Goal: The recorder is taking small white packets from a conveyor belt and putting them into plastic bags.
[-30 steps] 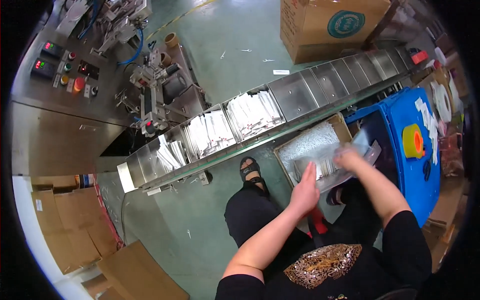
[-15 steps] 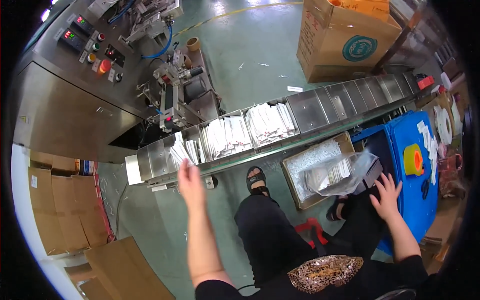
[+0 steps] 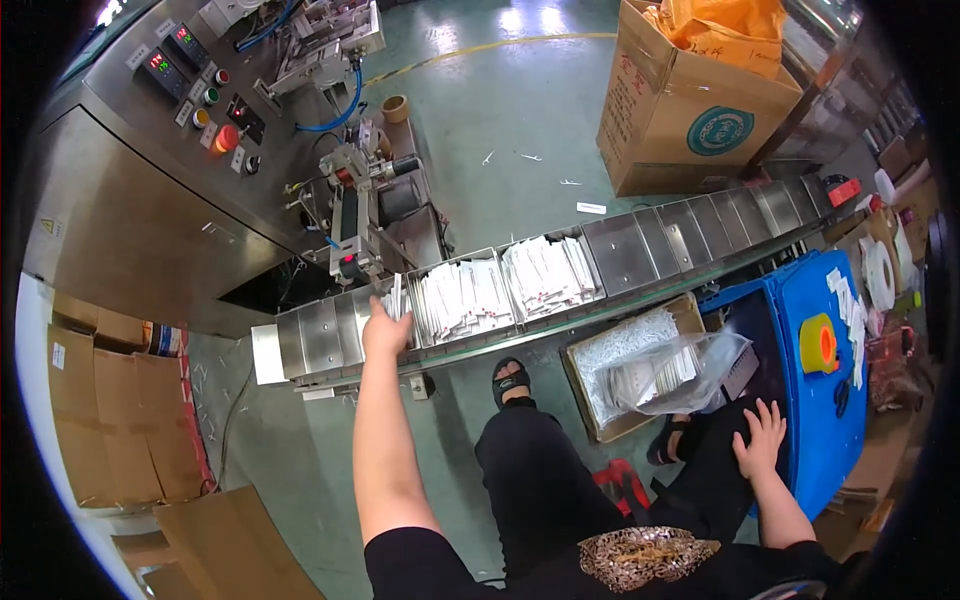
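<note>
Left hand (image 3: 384, 332): fingers partly curled at slim white packets (image 3: 396, 297), beside the fingertips; any grip cannot be told. Beneath, the silvery metal compartmented conveyor (image 3: 622, 248) apparently keeps packets bunched. Right hand (image 3: 762, 440): fingers spread, empty, apparently steadied on the black trouser leg (image 3: 708, 440).

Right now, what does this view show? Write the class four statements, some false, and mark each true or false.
1. The left hand is at the leftmost white packets in the steel conveyor. True.
2. The right hand grips scissors. False: the right hand is open by the right knee.
3. A yellow tape roll sits on the blue plastic bin. True.
4. A bag hangs from the conveyor. False: the clear plastic bag lies on the open carton.
</note>
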{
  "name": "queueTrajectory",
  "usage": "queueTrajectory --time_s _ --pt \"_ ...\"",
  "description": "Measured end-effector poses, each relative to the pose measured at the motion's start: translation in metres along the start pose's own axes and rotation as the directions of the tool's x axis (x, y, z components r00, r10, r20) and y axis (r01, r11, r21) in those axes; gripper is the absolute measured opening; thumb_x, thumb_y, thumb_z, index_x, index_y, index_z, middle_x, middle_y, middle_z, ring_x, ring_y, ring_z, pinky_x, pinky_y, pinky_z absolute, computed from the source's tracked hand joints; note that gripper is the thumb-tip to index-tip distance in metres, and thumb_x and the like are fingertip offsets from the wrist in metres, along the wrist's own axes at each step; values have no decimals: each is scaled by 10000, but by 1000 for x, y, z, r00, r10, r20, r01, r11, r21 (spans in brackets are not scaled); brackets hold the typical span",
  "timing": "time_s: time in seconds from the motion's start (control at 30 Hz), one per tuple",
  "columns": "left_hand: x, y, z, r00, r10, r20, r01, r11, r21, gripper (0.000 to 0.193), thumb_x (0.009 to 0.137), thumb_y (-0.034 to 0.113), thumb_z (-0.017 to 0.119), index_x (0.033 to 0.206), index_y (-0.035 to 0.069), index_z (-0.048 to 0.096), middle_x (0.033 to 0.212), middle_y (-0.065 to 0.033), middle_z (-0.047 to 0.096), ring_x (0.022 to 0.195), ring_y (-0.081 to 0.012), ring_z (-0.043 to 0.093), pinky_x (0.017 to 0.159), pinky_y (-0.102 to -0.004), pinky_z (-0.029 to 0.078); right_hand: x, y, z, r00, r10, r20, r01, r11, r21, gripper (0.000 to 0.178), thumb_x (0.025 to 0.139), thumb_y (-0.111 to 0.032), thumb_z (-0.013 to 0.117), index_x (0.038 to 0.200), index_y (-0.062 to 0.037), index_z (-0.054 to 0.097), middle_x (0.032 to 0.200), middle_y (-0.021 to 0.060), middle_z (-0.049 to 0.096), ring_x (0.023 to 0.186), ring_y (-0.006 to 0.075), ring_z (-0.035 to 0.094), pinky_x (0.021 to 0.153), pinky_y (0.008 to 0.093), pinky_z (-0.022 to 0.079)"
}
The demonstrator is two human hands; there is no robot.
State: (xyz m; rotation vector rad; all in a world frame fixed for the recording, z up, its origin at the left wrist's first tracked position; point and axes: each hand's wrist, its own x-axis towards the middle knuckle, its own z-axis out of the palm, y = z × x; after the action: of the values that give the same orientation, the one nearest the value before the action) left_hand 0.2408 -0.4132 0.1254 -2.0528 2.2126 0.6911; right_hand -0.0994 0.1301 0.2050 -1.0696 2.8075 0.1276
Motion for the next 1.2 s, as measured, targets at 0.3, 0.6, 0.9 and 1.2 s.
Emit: queueTrajectory --time_s 0.3,0.6,0.9,1.2 --pt "-73 -61 -50 940 118 -319 -204 946 -251 667 747 276 671 1289 11 387 1159 -192 539 1065 -281 530 900 -331 414 5 -8 1 997 -64 -42 67 996 56 423 699 -236 615 1096 -103 560 1318 96 389 1292 336 235 1034 550 148" --pt "-350 99 -230 -218 633 -743 -972 -75 221 350 880 357 439 972 28 517 826 -114 528 619 -159 441 540 -289 381 1 -11 12 959 -221 -177 233 971 49 436 685 -317 631 1072 -122 581 1279 95 421 1252 354 275 987 613 190" --pt "-508 151 -258 -489 218 -845 -849 -344 402 126 895 225 398 811 144 447 746 -4 432 598 -144 430 585 -291 318 -27 -4 25 892 -303 -335 361 925 123 365 697 -350 614 998 -143 632 1220 67 480 1233 340 318 976 624 187" --pt "-561 213 -275 -276 957 93 -718 -141 -681 1137 690 825 136 1286 -123 333 1363 -281 288 1296 -342 246 1051 -455 153 -24 18 38 940 -188 -284 277 908 315 331 703 -375 602 955 -168 655 1160 30 540 1171 277 394 935 552 259"
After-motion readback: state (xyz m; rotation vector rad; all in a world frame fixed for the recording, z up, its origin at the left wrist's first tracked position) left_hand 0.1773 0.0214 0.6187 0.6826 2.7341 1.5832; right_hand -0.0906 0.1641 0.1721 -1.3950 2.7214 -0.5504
